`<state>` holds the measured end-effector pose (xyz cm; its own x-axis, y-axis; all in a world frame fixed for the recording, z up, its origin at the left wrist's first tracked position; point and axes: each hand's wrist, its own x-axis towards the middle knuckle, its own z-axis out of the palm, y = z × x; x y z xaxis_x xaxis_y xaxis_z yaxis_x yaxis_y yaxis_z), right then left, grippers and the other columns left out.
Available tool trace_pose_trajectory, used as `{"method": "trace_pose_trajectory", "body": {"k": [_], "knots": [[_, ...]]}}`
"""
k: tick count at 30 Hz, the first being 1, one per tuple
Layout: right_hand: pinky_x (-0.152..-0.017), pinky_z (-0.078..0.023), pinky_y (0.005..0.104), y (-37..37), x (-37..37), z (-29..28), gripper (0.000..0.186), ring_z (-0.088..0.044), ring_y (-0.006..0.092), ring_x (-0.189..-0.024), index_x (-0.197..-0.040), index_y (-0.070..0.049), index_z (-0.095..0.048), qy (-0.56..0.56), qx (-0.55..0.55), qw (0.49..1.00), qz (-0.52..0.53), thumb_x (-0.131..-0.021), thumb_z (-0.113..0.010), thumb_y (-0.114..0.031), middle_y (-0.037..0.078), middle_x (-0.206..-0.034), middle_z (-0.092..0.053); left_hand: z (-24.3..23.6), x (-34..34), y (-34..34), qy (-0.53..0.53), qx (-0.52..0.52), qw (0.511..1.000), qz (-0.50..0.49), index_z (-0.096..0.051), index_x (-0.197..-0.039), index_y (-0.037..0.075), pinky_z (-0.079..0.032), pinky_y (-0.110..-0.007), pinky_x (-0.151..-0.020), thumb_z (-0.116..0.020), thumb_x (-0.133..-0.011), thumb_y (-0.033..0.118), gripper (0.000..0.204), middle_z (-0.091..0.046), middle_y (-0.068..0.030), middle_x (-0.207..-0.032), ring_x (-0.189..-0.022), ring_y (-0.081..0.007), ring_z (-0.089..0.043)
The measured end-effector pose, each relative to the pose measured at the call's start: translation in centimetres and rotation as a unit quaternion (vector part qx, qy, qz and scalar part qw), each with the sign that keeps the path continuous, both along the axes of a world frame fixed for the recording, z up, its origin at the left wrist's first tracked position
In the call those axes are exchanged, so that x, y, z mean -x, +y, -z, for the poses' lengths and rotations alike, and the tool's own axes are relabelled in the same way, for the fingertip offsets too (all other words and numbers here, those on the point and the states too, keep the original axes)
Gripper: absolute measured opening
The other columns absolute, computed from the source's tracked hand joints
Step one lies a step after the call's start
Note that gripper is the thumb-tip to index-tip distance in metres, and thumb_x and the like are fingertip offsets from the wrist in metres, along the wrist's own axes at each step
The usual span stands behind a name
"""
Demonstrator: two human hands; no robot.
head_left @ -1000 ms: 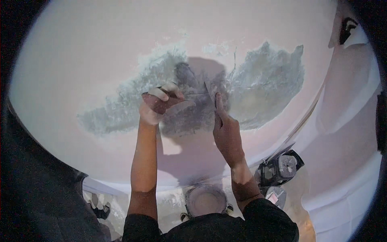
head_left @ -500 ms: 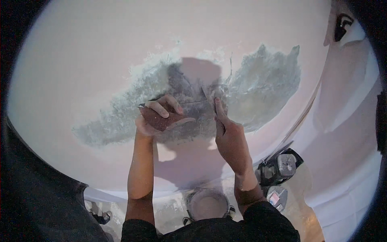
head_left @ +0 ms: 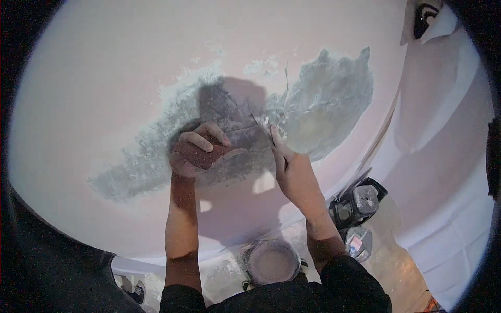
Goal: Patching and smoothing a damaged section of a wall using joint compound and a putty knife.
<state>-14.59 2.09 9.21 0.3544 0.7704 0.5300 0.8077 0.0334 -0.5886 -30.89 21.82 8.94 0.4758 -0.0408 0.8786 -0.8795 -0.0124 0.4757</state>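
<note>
A folded, reddish-brown sheet of sandpaper (head_left: 210, 156) curls up in my left hand (head_left: 183, 160), its fingers bent over the top. This hand is just in front of the grey patch (head_left: 334, 104) on the pale pink wall (head_left: 125, 68). A scraper (head_left: 265, 127) is gripped in my right hand (head_left: 298, 177), the index finger stretched along it toward the blade. Its thin blade meets the patch near a horizontal crack or seam, beside a smear of white material. My fingers hide most of the handle.
Below stands a round bucket (head_left: 274, 263). To its right are a black crate-like container (head_left: 342, 211) with a dusty grey top and a small grey stool-like stand (head_left: 360, 245). White sheeting (head_left: 443, 141) hangs on the right. A shoe (head_left: 138, 291) shows at lower left.
The view has shifted, so the patch appears farther left. My left hand and the sandpaper have turned slightly, and my right hand has moved a little left with the scraper still held.
</note>
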Motion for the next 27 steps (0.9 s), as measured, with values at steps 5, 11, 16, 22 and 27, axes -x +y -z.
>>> {"method": "trace_pose_trajectory", "body": {"k": [5,11,16,22,27], "knots": [[-0.059,-0.046,0.0389,0.2,0.0,0.2,0.047,-0.054,0.0494,-0.073,-0.141,-0.010,-0.043,0.021,0.015,1.000,-0.003,-0.094,-0.051,-0.008,0.032,-0.075,-0.053,-0.6,-0.1,-1.0,0.004,0.022,1.000,-0.002,-0.068,-0.099,0.002,-0.050,-0.049,-0.088,-0.052,-0.091,0.054,0.055,-0.056,-0.0257,-0.108,-0.100,-0.0345,-0.059],[-0.064,-0.046,0.0447,0.1,0.1,0.0,0.051,-0.056,0.0497,-0.076,-0.142,-0.009,-0.041,-0.012,-0.012,1.000,0.005,-0.092,-0.049,-0.004,0.033,-0.079,-0.056,-0.5,-0.4,-0.7,0.008,0.019,1.000,0.013,-0.066,-0.106,0.001,-0.048,-0.053,-0.090,-0.052,-0.090,0.057,0.061,-0.054,-0.0256,-0.112,-0.104,-0.0372,-0.058],[-0.059,-0.047,0.0367,0.4,0.1,0.2,0.047,-0.053,0.0508,-0.078,-0.138,-0.007,-0.045,0.005,-0.096,0.995,-0.032,-0.092,-0.050,-0.005,0.034,-0.080,-0.054,-0.1,0.2,-1.4,0.044,0.046,0.998,-0.019,-0.064,-0.109,-0.001,-0.047,-0.048,-0.094,-0.050,-0.092,0.055,0.060,-0.054,-0.0236,-0.116,-0.110,-0.0345,-0.057],[-0.065,-0.049,0.0401,0.4,-0.4,0.2,0.046,-0.056,0.0494,-0.082,-0.138,-0.005,-0.045,0.052,-0.057,0.995,-0.061,-0.092,-0.046,-0.002,0.033,-0.083,-0.057,1.3,-0.1,-8.2,0.088,0.098,0.928,-0.348,-0.063,-0.111,-0.003,-0.045,-0.040,-0.097,-0.044,-0.097,0.037,0.046,-0.059,-0.0180,-0.118,-0.110,-0.0276,-0.057],[-0.068,-0.046,0.0529,-0.5,-1.2,0.0,0.047,-0.060,0.0466,-0.081,-0.139,-0.002,-0.041,0.017,-0.019,0.997,-0.073,-0.092,-0.046,-0.004,0.032,-0.086,-0.059,5.4,0.1,-13.4,0.128,0.262,0.889,-0.352,-0.058,-0.116,-0.005,-0.044,-0.039,-0.099,-0.044,-0.097,0.033,0.045,-0.061,-0.0177,-0.121,-0.112,-0.0264,-0.057]]}}
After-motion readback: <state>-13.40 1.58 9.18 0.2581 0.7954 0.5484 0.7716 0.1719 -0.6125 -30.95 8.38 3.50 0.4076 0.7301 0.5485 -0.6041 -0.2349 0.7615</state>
